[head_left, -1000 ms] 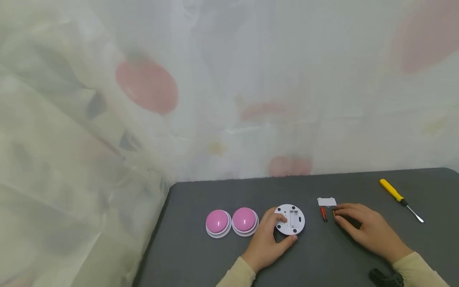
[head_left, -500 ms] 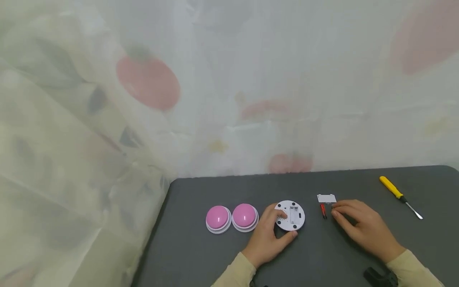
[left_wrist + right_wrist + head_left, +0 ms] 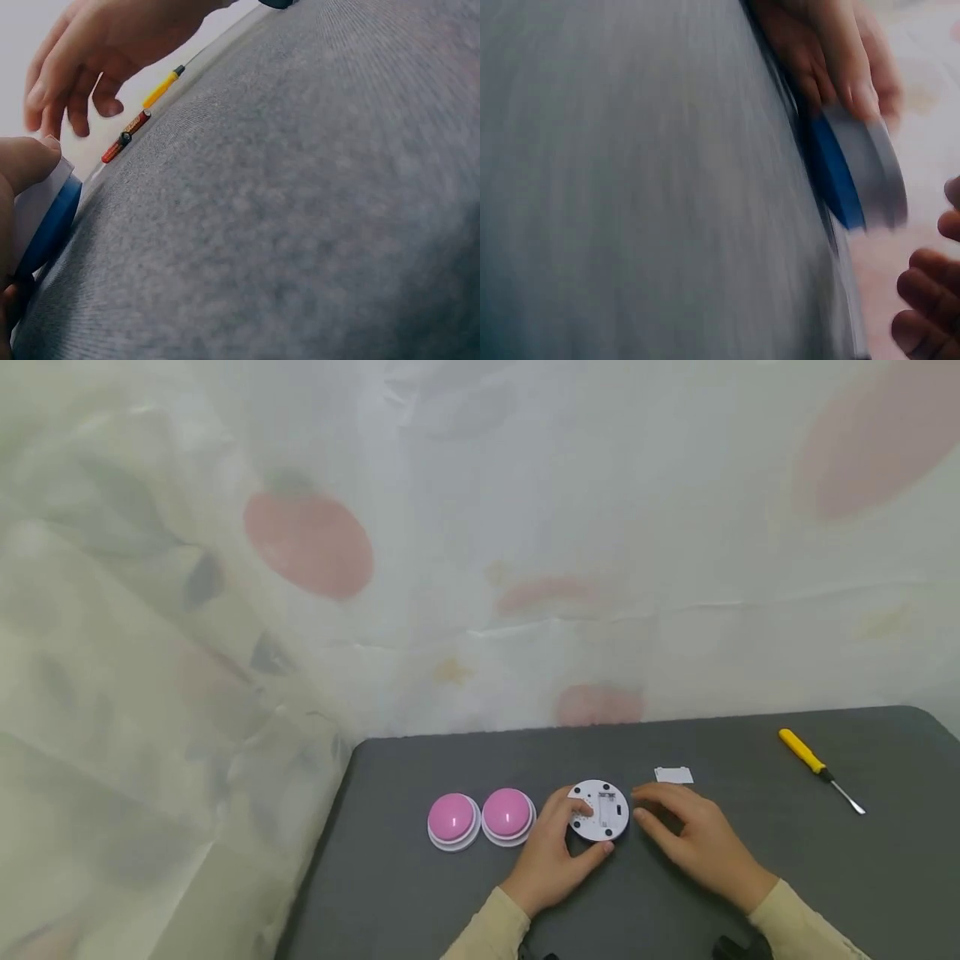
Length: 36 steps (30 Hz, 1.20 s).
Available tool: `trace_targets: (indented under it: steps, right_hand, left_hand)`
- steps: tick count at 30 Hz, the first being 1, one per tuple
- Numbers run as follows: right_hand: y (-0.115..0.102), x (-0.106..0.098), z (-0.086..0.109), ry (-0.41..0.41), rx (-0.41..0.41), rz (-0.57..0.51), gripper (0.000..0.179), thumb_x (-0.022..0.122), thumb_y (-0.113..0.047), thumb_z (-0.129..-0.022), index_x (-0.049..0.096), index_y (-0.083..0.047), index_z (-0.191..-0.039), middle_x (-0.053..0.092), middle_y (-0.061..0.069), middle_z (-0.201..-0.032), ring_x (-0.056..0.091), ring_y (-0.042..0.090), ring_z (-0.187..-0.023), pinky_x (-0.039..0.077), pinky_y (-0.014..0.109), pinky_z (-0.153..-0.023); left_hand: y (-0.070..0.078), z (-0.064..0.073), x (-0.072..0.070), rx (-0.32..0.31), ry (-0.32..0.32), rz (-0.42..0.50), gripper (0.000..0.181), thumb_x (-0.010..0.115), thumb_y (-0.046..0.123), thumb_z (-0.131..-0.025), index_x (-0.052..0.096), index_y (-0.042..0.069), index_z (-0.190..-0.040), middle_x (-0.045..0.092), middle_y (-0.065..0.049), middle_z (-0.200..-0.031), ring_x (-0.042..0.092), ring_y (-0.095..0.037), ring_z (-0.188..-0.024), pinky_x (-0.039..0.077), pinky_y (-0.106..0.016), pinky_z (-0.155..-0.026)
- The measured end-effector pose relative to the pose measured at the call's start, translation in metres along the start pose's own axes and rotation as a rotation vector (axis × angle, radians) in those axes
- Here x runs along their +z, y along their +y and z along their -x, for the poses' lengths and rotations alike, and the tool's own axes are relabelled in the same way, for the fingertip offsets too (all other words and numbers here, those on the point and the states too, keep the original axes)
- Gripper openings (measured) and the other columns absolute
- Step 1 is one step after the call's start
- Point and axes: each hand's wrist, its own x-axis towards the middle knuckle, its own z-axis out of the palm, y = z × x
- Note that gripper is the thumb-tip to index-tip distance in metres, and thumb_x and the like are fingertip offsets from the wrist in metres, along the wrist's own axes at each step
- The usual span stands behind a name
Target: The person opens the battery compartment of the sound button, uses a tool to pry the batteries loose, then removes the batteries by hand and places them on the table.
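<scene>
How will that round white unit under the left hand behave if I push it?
The round white unit may slide: its dark dots, perhaps feet, face up. It could rock on the blue part underneath. It seems stiff: its edge looks undented in the left hand.

Toward the far right of the grey bench (image 3: 420,910) I see a yellow-handled screwdriver (image 3: 802,751) lying aslant, its metal tip nearer me. Further left I've got two pink-domed buttons (image 3: 451,817) side by side. Behind hangs a pale, fruit-printed sheet (image 3: 525,510).
</scene>
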Motion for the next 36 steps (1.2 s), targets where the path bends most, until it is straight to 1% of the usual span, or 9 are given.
trace_targets:
  steps: [3,6,9,11,15,22,26,32,36]
  right_hand:
    - [-0.008,0.003,-0.007,-0.007,0.036,-0.014,0.036,0.084,-0.005,-0.095,0.075,-0.012,-0.129,0.074,-0.004,-0.112,0.057,0.0,-0.074,0.049,0.021,-0.064]
    - [-0.015,0.009,-0.012,-0.019,0.089,-0.045,0.039,0.084,-0.007,-0.096,0.073,-0.011,-0.134,0.073,-0.006,-0.101,0.05,-0.002,-0.061,0.044,0.022,-0.055]
    - [-0.019,0.019,-0.009,-0.074,0.153,-0.095,0.042,0.084,-0.014,-0.098,0.071,-0.011,-0.138,0.071,-0.008,-0.098,0.047,-0.002,-0.056,0.043,0.023,-0.052]
    - [-0.019,0.024,-0.004,-0.129,0.18,-0.125,0.045,0.084,-0.019,-0.099,0.069,-0.013,-0.141,0.071,-0.009,-0.102,0.047,-0.001,-0.056,0.044,0.023,-0.052]
    - [-0.015,0.029,-0.001,-0.184,0.162,-0.169,0.049,0.086,-0.02,-0.097,0.068,-0.013,-0.142,0.07,-0.007,-0.11,0.048,-0.001,-0.056,0.047,0.024,-0.053]
    - [-0.016,0.027,-0.001,-0.176,0.099,-0.179,0.054,0.089,-0.016,-0.094,0.067,-0.009,-0.143,0.069,0.011,-0.137,0.047,-0.003,-0.056,0.047,0.022,-0.054]
    - [-0.019,0.025,-0.003,-0.163,0.068,-0.169,0.056,0.088,-0.014,-0.094,0.067,-0.009,-0.145,0.067,0.018,-0.143,0.045,-0.005,-0.057,0.046,0.021,-0.054]
    - [-0.021,0.024,-0.005,-0.172,0.085,-0.172,0.059,0.089,-0.017,-0.093,0.065,-0.009,-0.147,0.063,0.022,-0.149,0.045,-0.004,-0.055,0.045,0.022,-0.053]
    - [-0.02,0.026,-0.004,-0.183,0.097,-0.187,0.062,0.091,-0.019,-0.092,0.065,-0.009,-0.148,0.059,0.023,-0.153,0.044,-0.003,-0.055,0.045,0.022,-0.053]
  left_hand:
    - [0.002,-0.008,-0.002,0.018,-0.005,0.001,0.042,0.084,0.034,-0.099,0.056,0.022,-0.128,0.048,-0.001,-0.162,0.051,-0.017,-0.147,0.046,-0.039,-0.118]
    - [0.004,-0.014,-0.007,0.002,-0.002,0.005,0.042,0.084,0.034,-0.099,0.056,0.022,-0.128,0.048,-0.001,-0.162,0.05,-0.016,-0.147,0.045,-0.039,-0.119]
    - [0.004,-0.008,-0.012,-0.036,0.002,0.012,0.042,0.085,0.034,-0.098,0.057,0.022,-0.128,0.048,0.0,-0.163,0.049,-0.016,-0.148,0.045,-0.04,-0.119]
    - [0.004,-0.001,-0.011,-0.042,0.014,0.017,0.042,0.086,0.033,-0.098,0.058,0.022,-0.127,0.049,-0.001,-0.162,0.05,-0.017,-0.148,0.045,-0.041,-0.119]
    - [0.002,0.006,-0.008,-0.021,0.049,0.015,0.041,0.086,0.031,-0.098,0.057,0.019,-0.125,0.052,-0.002,-0.158,0.052,-0.018,-0.145,0.046,-0.041,-0.118]
    - [0.006,0.007,-0.01,-0.001,0.054,0.02,0.041,0.084,0.033,-0.099,0.056,0.019,-0.125,0.052,-0.002,-0.158,0.051,-0.017,-0.145,0.045,-0.04,-0.118]
    - [0.007,0.005,-0.013,0.008,0.038,0.031,0.041,0.084,0.032,-0.099,0.056,0.019,-0.126,0.05,-0.001,-0.159,0.05,-0.016,-0.146,0.044,-0.039,-0.119]
    - [0.006,0.003,-0.018,0.031,0.024,0.027,0.041,0.083,0.029,-0.098,0.057,0.018,-0.128,0.048,-0.005,-0.163,0.048,-0.018,-0.149,0.044,-0.041,-0.12]
    - [0.006,0.005,-0.019,0.022,0.024,0.022,0.038,0.081,0.025,-0.097,0.059,0.018,-0.128,0.048,-0.008,-0.163,0.047,-0.023,-0.151,0.043,-0.045,-0.121]
